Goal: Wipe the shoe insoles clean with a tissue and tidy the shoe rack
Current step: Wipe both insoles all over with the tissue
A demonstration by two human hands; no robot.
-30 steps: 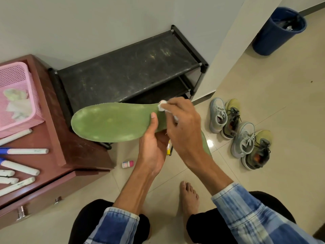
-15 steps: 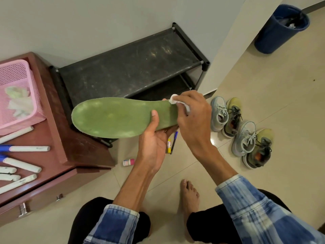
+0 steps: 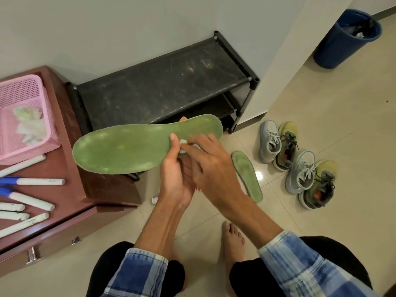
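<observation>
Insole (image 3: 128,151), green and thin, probably light and bendy, is being held level in front of a black shoe rack (image 3: 162,88). Left hand (image 3: 175,174) is gripping it mid-length, the sensible spot, thumb on top. Right hand (image 3: 212,168) is pinching a small tissue (image 3: 183,142) against it, beside that thumb.

Pink basket (image 3: 21,93) and white tubes (image 3: 40,181) on a brown cabinet (image 3: 70,189); blue bin (image 3: 334,43) (well apart) on tiled floor (image 3: 342,125)
</observation>
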